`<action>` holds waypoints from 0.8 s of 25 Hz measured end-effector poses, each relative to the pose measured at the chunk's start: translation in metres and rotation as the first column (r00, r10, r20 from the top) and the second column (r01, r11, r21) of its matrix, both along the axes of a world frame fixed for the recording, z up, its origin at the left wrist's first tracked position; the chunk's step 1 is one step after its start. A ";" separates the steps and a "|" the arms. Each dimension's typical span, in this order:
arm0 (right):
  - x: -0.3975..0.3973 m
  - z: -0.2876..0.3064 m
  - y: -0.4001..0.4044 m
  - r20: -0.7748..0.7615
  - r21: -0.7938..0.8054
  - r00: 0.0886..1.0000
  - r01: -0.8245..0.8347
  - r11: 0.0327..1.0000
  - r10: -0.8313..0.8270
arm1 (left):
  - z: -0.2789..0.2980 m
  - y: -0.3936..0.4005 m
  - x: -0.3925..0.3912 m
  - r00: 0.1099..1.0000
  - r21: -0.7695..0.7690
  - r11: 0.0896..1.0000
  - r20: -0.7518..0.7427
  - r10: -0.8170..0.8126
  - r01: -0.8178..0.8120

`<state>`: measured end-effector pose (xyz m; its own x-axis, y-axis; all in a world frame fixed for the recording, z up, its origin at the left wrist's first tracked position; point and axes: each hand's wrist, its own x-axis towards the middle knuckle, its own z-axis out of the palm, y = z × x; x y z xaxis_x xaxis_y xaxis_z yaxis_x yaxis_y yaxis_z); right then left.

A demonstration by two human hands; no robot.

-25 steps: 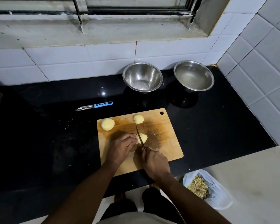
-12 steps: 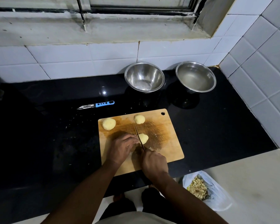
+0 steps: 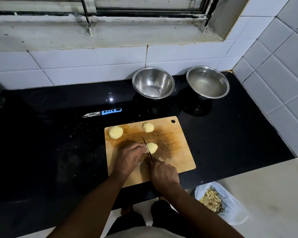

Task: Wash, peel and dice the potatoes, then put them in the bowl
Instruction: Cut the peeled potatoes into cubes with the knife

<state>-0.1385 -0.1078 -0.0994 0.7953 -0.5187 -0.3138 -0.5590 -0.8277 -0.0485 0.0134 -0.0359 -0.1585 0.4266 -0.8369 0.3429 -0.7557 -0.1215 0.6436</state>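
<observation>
A: What lies left?
B: A blue-handled peeler [image 3: 102, 112] on glossy black counter [image 3: 58, 143]; bare room around it.
A: And the wooden cutting board [image 3: 179, 148]?
B: Two smooth peeled potatoes [image 3: 116, 132] at its far edge. The left hand [image 3: 130, 156] pins a third potato [image 3: 152, 147]; the right hand [image 3: 164, 175] is closed round a knife [image 3: 148, 148] in it.
A: Beyond?
B: An empty steel bowl [image 3: 153, 82], then a water-filled bowl [image 3: 207, 82] by the tiled wall.

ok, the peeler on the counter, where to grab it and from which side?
Take the peeler by its blue handle, the right-hand end. It lies flat, nearly level across the counter, blade pointing left. Come from above with fingers across the handle's width. Nothing crowds it; the board sits apart, nearer the person.
</observation>
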 end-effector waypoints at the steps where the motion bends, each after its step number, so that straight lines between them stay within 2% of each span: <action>1: -0.001 0.000 0.000 0.011 -0.003 1.000 0.003 1.000 -0.003 | -0.001 0.000 0.001 1.000 0.006 1.000 -0.005 -0.004 0.004; 7: -0.016 -0.004 0.004 0.061 -0.007 0.998 0.019 1.000 -0.018 | 0.005 -0.001 -0.003 1.000 -0.011 1.000 0.013 0.003 -0.003; 10: -0.032 -0.011 0.009 -0.006 -0.053 1.000 -0.029 0.998 0.029 | 0.007 -0.001 -0.003 1.000 -0.008 1.000 0.015 0.012 -0.012; 14: -0.056 -0.013 0.015 0.080 -0.088 0.994 -0.063 0.994 0.070 | 0.005 0.000 -0.004 0.999 0.000 1.000 0.028 0.017 -0.017; 16: -0.068 -0.010 0.018 0.063 -0.013 0.998 -0.005 1.000 0.005 | 0.005 0.000 -0.004 1.000 0.003 1.000 0.025 0.012 -0.012; 20: -0.087 0.006 0.011 0.180 0.217 0.946 0.229 0.949 -0.270 | 0.005 0.000 -0.001 0.999 -0.008 1.000 -0.034 0.002 -0.002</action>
<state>-0.2256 -0.0971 -0.0937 0.7053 -0.6555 -0.2700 -0.7075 -0.6266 -0.3268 0.0122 -0.0361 -0.1533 0.4397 -0.8333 0.3352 -0.7334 -0.1176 0.6696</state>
